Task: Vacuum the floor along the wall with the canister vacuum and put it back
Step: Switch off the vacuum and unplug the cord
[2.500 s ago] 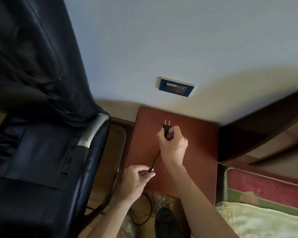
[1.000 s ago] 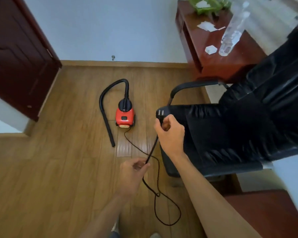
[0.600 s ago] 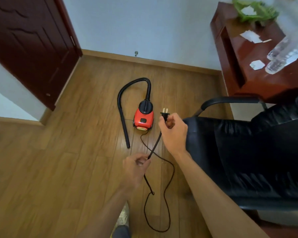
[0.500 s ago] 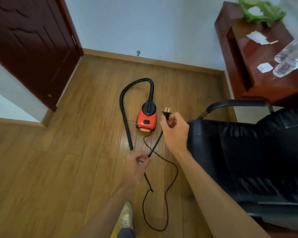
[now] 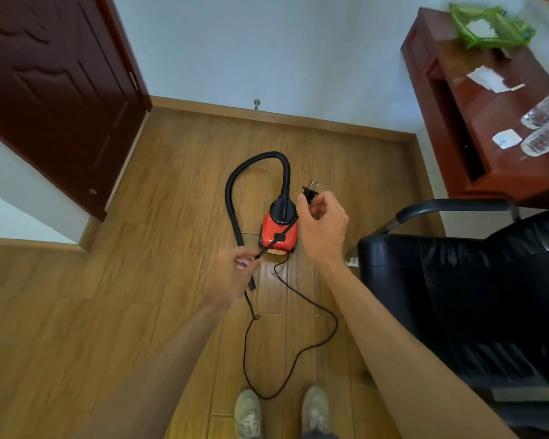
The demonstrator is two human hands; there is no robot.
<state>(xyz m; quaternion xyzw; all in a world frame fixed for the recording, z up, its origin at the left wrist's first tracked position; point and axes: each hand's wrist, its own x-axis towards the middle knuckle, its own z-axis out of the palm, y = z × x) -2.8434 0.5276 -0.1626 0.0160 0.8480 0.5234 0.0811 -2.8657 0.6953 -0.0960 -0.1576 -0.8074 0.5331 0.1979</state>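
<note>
A small red canister vacuum (image 5: 274, 231) sits on the wooden floor a short way from the far wall, its black hose (image 5: 235, 191) arching up and down to its left. My right hand (image 5: 322, 228) pinches the black plug (image 5: 309, 193), prongs pointing up. My left hand (image 5: 232, 275) pinches the black power cord (image 5: 274, 240) lower down, so the cord runs taut between both hands in front of the vacuum. The slack of the cord loops over the floor near my shoes (image 5: 249, 413).
A black leather office chair (image 5: 463, 293) stands close on the right. A dark red desk (image 5: 488, 128) with bottles and papers is at the back right. A dark wooden door (image 5: 54, 90) stands open at the left. Wood baseboard (image 5: 298, 117) runs along the white wall.
I turned away from the wall socket to face the room. Both hands keep hold of plug and cord, and the vacuum now lies right behind them, closer than half a second ago.
</note>
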